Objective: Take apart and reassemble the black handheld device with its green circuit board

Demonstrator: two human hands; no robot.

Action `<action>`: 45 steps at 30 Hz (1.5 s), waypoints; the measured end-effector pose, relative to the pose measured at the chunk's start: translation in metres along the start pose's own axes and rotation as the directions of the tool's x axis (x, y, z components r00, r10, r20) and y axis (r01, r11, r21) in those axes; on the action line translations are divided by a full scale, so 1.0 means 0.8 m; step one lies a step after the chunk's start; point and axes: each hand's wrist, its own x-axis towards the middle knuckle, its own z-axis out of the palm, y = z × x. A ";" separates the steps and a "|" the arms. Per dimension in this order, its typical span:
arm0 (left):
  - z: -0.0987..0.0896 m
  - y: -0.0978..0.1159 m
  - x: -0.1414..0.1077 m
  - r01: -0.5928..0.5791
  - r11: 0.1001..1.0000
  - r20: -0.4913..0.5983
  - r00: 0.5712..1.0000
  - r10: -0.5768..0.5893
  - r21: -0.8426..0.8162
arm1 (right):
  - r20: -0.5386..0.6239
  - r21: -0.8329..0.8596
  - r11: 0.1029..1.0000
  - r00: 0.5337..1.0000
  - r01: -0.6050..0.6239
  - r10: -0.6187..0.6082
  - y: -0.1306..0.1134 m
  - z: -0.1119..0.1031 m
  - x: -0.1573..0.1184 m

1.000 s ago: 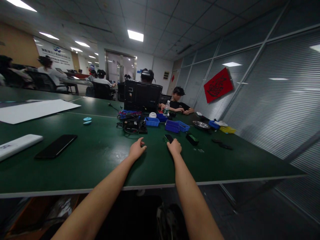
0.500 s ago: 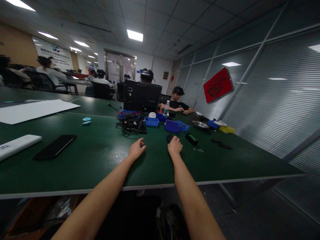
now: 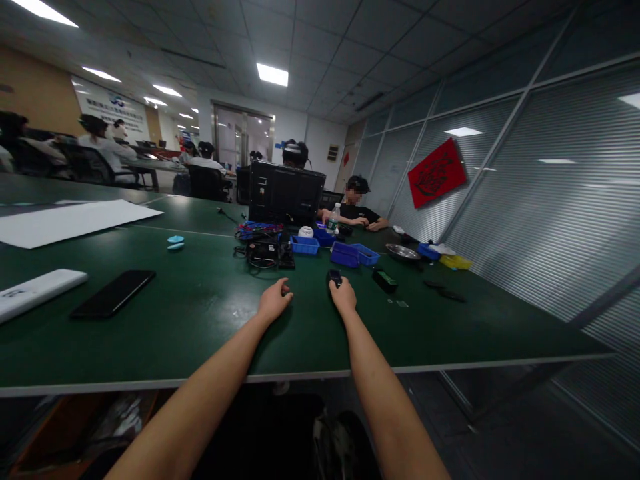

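My right hand (image 3: 344, 295) is closed around a small black handheld device (image 3: 335, 275), with the thumb on its near face. A small dark screen seems to show at the device's top; finer detail is too small to read. To the left, my left hand (image 3: 275, 300) rests on the green table (image 3: 210, 340), holding nothing, its thumb and fingers apart and loosely curled. Right of my right hand lies a black box with a green top (image 3: 385, 280). Two small clear pieces (image 3: 402, 304) lie on the table nearer me.
Ahead are a blue tray (image 3: 305, 245), a purple-blue bin (image 3: 345, 254), a black adapter with cables (image 3: 263, 251) and a monitor (image 3: 286, 193). A black phone (image 3: 114, 293) and white slab (image 3: 43, 293) lie left. A person (image 3: 356, 207) sits across the table.
My right hand has turned and shifted slightly left, and the black device in it now stands more upright with its face visible. My left hand has hardly moved.
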 end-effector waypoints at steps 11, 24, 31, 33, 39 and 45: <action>0.006 -0.001 0.005 -0.050 0.998 -0.203 0.978 0.056 0.033 | 0.148 0.468 0.807 0.869 0.359 -0.472 -0.052 0.046 -0.039; 0.002 -0.006 0.004 0.092 0.987 -0.195 0.979 -0.065 0.135 | 0.199 0.601 0.757 0.870 0.256 -0.451 -0.039 0.054 -0.025; -0.019 -0.012 0.000 0.156 0.978 -0.200 0.972 -0.127 0.138 | 0.193 0.656 0.728 0.889 0.198 -0.416 -0.026 0.064 -0.009; -0.032 -0.017 -0.002 0.195 0.971 -0.197 0.966 -0.166 0.136 | 0.192 0.665 0.722 0.891 0.189 -0.410 -0.025 0.067 -0.008; -0.084 -0.049 -0.007 0.286 0.947 -0.223 0.942 -0.250 0.147 | 0.205 0.689 0.709 0.897 0.152 -0.393 -0.025 0.069 -0.008; -0.145 -0.097 -0.005 0.412 0.888 -0.380 0.870 -0.315 0.207 | 0.202 0.695 0.703 0.897 0.152 -0.394 -0.025 0.068 -0.008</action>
